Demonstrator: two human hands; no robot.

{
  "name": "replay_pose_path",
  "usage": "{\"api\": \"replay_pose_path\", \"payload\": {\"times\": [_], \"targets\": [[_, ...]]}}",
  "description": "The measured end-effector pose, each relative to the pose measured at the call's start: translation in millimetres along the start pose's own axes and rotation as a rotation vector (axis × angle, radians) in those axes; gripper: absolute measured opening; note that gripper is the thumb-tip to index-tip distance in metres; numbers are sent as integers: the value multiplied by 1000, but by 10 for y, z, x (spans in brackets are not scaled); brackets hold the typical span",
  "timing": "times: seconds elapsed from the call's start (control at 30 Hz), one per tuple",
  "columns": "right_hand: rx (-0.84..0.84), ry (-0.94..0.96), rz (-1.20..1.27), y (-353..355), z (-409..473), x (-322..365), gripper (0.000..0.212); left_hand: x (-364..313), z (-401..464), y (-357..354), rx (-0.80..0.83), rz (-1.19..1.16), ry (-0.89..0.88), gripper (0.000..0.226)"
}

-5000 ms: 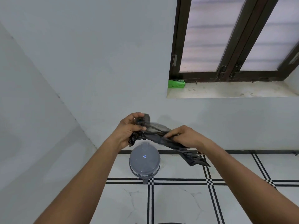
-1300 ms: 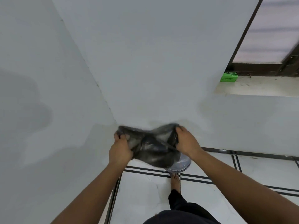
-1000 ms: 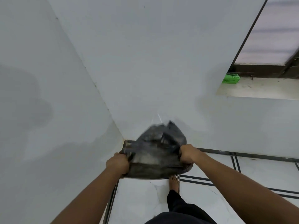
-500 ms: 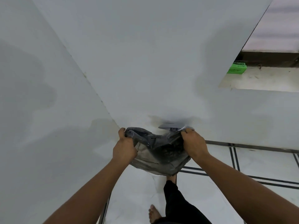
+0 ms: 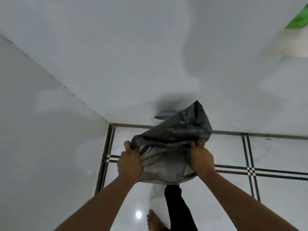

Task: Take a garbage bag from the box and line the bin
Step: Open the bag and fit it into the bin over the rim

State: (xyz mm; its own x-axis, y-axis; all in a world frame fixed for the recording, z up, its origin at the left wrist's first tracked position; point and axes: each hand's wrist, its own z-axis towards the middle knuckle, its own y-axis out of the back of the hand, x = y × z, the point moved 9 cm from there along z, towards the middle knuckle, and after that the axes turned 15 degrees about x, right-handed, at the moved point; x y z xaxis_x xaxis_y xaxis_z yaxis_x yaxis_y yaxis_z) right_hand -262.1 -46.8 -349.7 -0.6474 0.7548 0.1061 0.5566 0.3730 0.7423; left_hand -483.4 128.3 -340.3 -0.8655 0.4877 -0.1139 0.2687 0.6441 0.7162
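Between my two hands hangs the garbage bag point(image 5: 168, 147), dark grey and thin, its mouth stretched sideways while one corner billows up past my right knuckles. My left hand point(image 5: 129, 161) bunches the rim in curled fingers; my right hand point(image 5: 200, 160) does the same on the other side, thumb over the film. So both grips are full of bag and nothing else.

Beyond the bag, on the far side of my hands, a grey sliver shows against the wall; I take it for the lid of the bin point(image 5: 164, 114), raised. The bin's body is hidden behind the plastic, so I cannot tell what, if anything, is in it. The bag itself looks to hold only air.

My worry is aim: I am working blind, with the bag covering the opening, and I could set the rim down beside the bin or catch only one edge. The film is slippery and thin; pulling too hard over the lip could tear it, and a loose hold could let one side drop inside. The lid could also fall shut on the bag.

Below my wrists, my leg and bare foot point(image 5: 154, 220) stand on the glossy floor point(image 5: 275, 154). Far up past my right hand, the green box point(image 5: 298, 20) is a blur.
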Motion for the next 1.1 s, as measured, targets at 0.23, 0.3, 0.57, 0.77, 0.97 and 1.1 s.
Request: {"api": "replay_pose_path", "payload": {"times": [0.23, 0.3, 0.57, 0.77, 0.97, 1.1], "targets": [[398, -65, 87, -1148, 1252, -301, 42, 162, 1175, -990, 138, 206, 7, 59], [498, -41, 124, -1421, 1609, -291, 50, 141, 1519, -1206, 165, 214, 5, 57], [782, -55, 145, -2124, 2583, -235, 34, -98, 2527, -1634, 226, 27, -49, 58], [753, -76, 590, -2513, 2912, -207, 53, -259, 2709, -1776, 304, -415, -203, 72], [637, -64, 310, -2831, 3258, -177, 49, -329, 2842, -1696, 153, -287, -245, 34], [450, 49, 136, -2494, 3063, -105, 38, -527, 2793, -1581, 55, 68, -340, 55]]}}
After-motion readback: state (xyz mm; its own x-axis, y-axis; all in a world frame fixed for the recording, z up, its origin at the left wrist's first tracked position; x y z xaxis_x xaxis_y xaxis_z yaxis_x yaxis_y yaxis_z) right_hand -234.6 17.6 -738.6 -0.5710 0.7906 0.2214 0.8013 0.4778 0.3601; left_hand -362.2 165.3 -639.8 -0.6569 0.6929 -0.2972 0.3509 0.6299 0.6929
